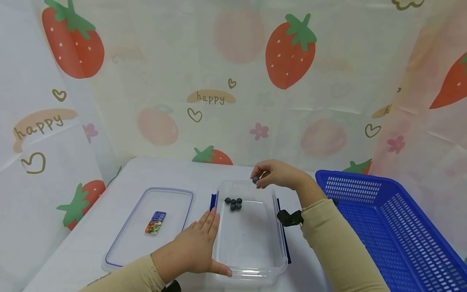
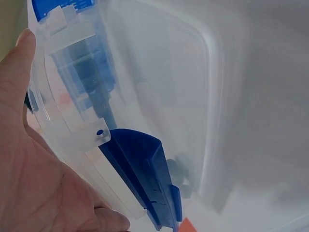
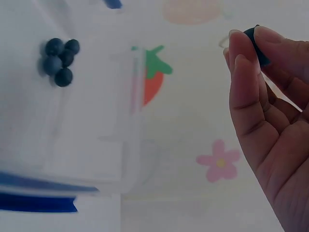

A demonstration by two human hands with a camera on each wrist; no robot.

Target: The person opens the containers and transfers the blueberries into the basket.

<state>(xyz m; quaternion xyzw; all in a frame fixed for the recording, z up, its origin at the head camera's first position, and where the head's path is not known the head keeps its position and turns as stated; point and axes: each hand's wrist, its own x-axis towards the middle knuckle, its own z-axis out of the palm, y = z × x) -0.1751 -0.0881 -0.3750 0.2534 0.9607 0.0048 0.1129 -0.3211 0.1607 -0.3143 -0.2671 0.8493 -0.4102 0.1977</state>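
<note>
While the right hand [image 1: 279,173] holds up at the far end of the clear container [image 1: 242,243], its thumb and fingers pinch one dark blue berry [image 1: 255,179], half covered by the fingertips! Whether that berry hangs directly over the container or just past its rim, nobody can tell from these angles. Over to the left hand [image 1: 197,247]: fingers straight and close together, thumb spread wide, resting against the container's left side and covering part of the left blue flap [image 1: 213,201]. Through the cloudy plastic, the left wrist view turns the berries inside into a smudge, too blurred to count

But the head view has it: five loose berries [image 1: 233,202] clustered inside, towards the far left, and the right wrist view agrees on five! One in the pinch makes six. Two blue flaps on the container, one down each long side; one lid [image 1: 133,243] flat on the table at left, carrying one label [image 1: 155,222], its print too small to read. Out right, one blue basket [image 1: 392,184], cut off by the frame, and beside the right sleeve [image 1: 339,239] peeks one dark thing [image 1: 335,201], mostly hidden
</note>
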